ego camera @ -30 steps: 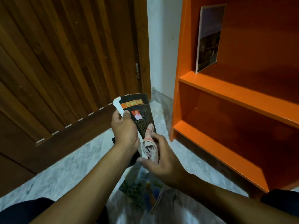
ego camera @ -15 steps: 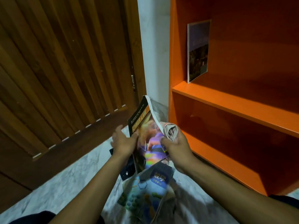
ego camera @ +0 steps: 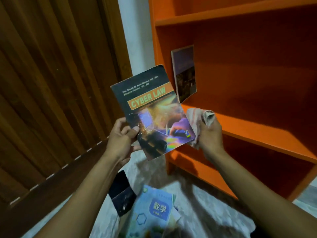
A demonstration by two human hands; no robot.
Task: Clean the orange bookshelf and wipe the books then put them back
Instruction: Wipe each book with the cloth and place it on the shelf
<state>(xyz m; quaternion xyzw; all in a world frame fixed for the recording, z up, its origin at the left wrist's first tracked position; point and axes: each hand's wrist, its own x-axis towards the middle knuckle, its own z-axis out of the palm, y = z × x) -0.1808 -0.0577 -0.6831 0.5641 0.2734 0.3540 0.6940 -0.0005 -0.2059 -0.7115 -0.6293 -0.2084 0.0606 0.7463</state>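
Gripping the lower left edge of a glossy paperback titled "Cyber Law" (ego camera: pixel 151 115), the left hand (ego camera: pixel 122 140) has its thumb laid across the front cover and its fingers curled behind. The book is a flat rectangle with a dark cover, an orange title band and a shiny rainbow picture below; its corners look slightly worn. It is held in the air in front of the orange bookshelf (ego camera: pixel 257 121), cover facing the camera, long axis running from lower right up to upper left, top edge tilted toward the white wall.

The right hand (ego camera: pixel 210 134) sits at the book's lower right edge, fingers curled round a bunched, soft cloth (ego camera: pixel 200 119), pale with faint reddish marks; part of the cloth hangs below the hand. Whether the cloth touches the cover cannot be told. Both forearms reach up from the bottom of the view.

The bookshelf is smooth and orange with flat boards. On its middle board one thin book (ego camera: pixel 184 74) stands upright, leaning against the left side panel.

On the pale marble floor lie a light-blue textbook (ego camera: pixel 154 210) with Chinese characters and, just beside it, a dark thin book (ego camera: pixel 121 193). A ribbed brown wooden door (ego camera: pixel 51 83) fills the left.
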